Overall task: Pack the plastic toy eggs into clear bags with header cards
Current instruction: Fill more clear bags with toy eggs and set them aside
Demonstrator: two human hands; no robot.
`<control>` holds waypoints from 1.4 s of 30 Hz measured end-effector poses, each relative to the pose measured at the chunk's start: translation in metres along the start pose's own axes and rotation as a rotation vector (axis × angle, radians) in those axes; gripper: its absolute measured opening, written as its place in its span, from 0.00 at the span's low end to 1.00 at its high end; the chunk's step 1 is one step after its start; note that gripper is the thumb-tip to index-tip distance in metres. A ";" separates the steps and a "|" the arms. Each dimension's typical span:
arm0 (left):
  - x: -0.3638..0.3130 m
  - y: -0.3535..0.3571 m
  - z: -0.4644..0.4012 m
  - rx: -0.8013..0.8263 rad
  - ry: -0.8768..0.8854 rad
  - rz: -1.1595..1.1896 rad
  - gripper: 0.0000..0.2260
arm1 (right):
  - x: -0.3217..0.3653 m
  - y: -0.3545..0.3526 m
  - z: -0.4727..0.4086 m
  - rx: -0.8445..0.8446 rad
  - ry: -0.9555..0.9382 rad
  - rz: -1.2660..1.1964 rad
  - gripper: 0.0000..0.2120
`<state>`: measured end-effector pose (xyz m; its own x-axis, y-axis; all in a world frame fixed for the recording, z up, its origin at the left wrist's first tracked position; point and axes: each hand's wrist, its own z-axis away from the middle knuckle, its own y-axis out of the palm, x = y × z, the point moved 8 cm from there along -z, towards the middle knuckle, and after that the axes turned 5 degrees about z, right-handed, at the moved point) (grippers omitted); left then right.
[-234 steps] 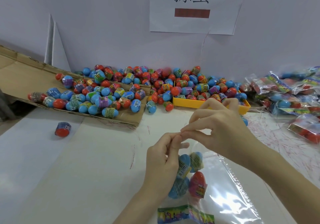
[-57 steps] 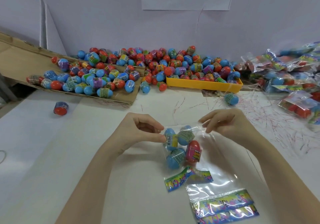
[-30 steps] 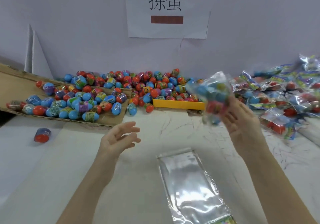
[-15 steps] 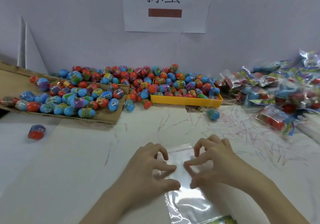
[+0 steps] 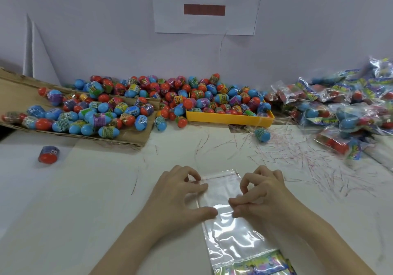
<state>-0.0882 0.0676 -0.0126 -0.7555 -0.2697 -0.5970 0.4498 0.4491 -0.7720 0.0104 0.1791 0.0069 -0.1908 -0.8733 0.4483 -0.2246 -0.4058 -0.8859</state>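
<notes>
While way too many toy eggs (image 5: 148, 104) to count sit heaped by the wall, just one empty clear bag (image 5: 229, 221) lies flat between both hands: left hand (image 5: 178, 198) and right hand (image 5: 263, 196) each pinch a side edge near its open end, header card (image 5: 253, 266) nearest the person

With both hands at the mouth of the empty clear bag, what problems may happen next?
1. The clear bag lies flat, and the left hand and right hand pinch its thin film near the mouth; the layers may stick together and slip from the fingertips.
2. The egg pile rests on tilted cardboard; one stray egg already lies loose on the table, so reaching in may roll more away.
</notes>
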 end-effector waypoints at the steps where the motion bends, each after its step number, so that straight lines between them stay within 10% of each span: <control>1: -0.001 0.001 0.000 0.012 0.013 0.004 0.32 | -0.001 -0.001 0.000 -0.015 -0.007 -0.009 0.24; 10: -0.007 -0.009 0.002 -0.186 0.099 0.193 0.02 | -0.011 -0.012 0.001 -0.135 0.071 -0.370 0.15; 18: -0.027 -0.051 0.016 -0.625 0.274 0.258 0.17 | -0.003 -0.012 -0.005 0.060 0.274 -1.009 0.32; 23: 0.005 -0.031 0.007 -0.401 -0.227 1.010 0.44 | 0.008 -0.023 -0.006 -0.083 0.238 -1.145 0.24; 26: 0.003 -0.005 0.001 -0.065 -0.381 1.375 0.34 | 0.017 -0.021 -0.006 -0.074 0.212 -1.137 0.18; 32: 0.002 -0.006 0.003 -0.055 -0.371 1.302 0.12 | 0.027 -0.011 -0.007 0.002 0.200 -1.051 0.15; 42: -0.001 -0.009 0.004 -0.086 -0.359 1.212 0.08 | 0.025 -0.022 -0.009 -0.177 0.225 -1.038 0.11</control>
<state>-0.0899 0.0607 -0.0059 0.2952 0.1428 -0.9447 0.7179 0.6193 0.3180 0.0024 0.1688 0.0380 0.0058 -0.0473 0.9989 -0.5099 -0.8594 -0.0377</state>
